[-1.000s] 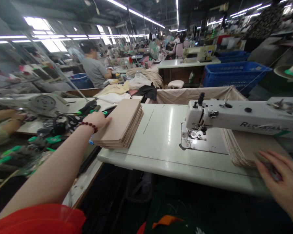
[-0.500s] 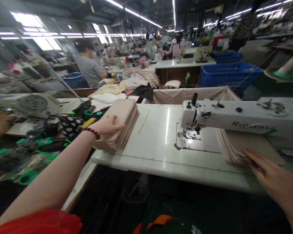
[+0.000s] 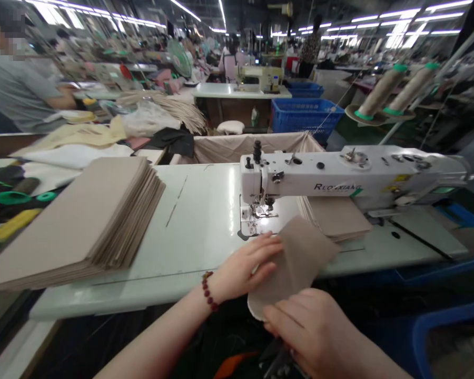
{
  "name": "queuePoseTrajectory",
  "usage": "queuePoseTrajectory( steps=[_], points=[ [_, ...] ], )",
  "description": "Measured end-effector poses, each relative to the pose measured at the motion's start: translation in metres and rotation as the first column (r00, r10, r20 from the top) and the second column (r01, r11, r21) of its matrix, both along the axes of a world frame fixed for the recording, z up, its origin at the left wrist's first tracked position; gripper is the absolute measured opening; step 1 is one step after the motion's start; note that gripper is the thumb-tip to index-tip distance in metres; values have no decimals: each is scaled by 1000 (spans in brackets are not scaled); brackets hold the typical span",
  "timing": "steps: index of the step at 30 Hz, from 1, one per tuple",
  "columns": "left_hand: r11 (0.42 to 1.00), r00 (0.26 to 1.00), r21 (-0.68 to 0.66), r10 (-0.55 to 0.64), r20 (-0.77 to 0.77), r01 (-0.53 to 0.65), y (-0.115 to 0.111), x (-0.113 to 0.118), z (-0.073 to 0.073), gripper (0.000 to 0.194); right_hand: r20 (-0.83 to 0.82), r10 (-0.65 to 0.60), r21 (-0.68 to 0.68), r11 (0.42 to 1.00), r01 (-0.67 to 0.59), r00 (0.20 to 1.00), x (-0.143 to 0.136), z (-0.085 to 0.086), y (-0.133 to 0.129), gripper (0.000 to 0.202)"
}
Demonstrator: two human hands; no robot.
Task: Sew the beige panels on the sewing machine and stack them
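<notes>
The flat near sheet (image 3: 306, 252) and left stack of rectangular panels (image 3: 67, 221) were plain beige, the long sewing machine (image 3: 300, 173) white, the far plastic crate (image 3: 294, 118) blue, the beaded bracelet (image 3: 206, 288) dark red.

Head-worn view, forward and down

The beige piece (image 3: 300, 258) looked like matt cloth (its lower edge slightly rough); the tabletop (image 3: 205, 221) was smooth and glossy, the sewing machine (image 3: 292, 176) shiny painted metal.
</notes>
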State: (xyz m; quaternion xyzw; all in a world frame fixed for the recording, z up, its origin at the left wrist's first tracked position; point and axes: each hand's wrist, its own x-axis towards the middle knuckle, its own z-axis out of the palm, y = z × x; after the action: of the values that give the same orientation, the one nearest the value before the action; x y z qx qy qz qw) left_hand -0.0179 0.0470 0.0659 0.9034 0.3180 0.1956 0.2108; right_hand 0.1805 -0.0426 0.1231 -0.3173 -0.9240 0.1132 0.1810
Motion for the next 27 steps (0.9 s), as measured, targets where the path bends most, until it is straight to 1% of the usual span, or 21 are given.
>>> queuePoseTrajectory(
  steps=[1,2,3,4,6,7,8,9,10,11,12,13,14,16,18,21,24,27],
  points=[
    [996,995,20,-89,-46,90,-1,9,-13,48,7,54,-48,997,-54,999,-11,-10,2,18],
    [989,986,36,-138,-96,142,-3,13,-26,51,-1,108,-111,988,-108,994,-19,-20,4,15],
    [987,979,46,-146,-143,153,-5,14,-37,55,-17,160,-182,970,-161,987,-24,-29,8,13],
    [990,977,58,-119,-179,131,-8,10,-47,58,-49,209,-272,938,-214,977,-26,-37,12,13],
    [996,974,86,-2,-227,22,-15,-6,-60,63,-161,263,-461,832,-308,951,-27,-47,27,16],
    [993,968,106,72,-241,-48,-19,-18,-63,64,-225,242,-527,785,-326,944,-27,-51,37,19],
    [984,956,130,154,-250,-125,-23,-31,-64,64,-273,184,-560,767,-311,944,-27,-54,50,23],
    [966,936,156,243,-255,-208,-26,-44,-64,63,-296,99,-562,786,-257,950,-28,-58,65,26],
    [941,911,180,327,-252,-288,-29,-56,-64,62,-282,-24,-523,842,-133,959,-29,-63,81,29],
    [915,885,193,395,-246,-355,-31,-67,-63,61,-243,-146,-442,896,24,959,-32,-69,99,30],
    [895,865,197,439,-242,-399,-33,-76,-63,62,-177,-233,-351,923,159,956,-35,-75,116,35],
    [890,857,190,452,-247,-414,-33,-83,-62,63,-92,-274,-264,934,242,957,-39,-82,132,44],
    [902,863,174,430,-264,-396,-32,-87,-61,65,-10,-295,-191,938,288,955,-42,-89,145,52],
    [942,888,133,334,-315,-308,-27,-92,-59,68,125,-314,-94,940,327,941,-45,-101,162,59],
    [962,895,106,274,-351,-253,-17,-91,-56,66,192,-323,-48,940,337,927,-43,-109,167,59],
    [959,892,94,283,-352,-267,5,-86,-52,55,200,-342,-21,935,353,918,-32,-116,161,58],
    [962,901,78,273,-338,-262,27,-78,-49,54,174,-378,-18,922,386,909,-24,-120,154,55],
    [968,912,60,249,-327,-243,43,-70,-49,53,164,-404,-24,910,413,900,-22,-123,154,53]
  ],
)
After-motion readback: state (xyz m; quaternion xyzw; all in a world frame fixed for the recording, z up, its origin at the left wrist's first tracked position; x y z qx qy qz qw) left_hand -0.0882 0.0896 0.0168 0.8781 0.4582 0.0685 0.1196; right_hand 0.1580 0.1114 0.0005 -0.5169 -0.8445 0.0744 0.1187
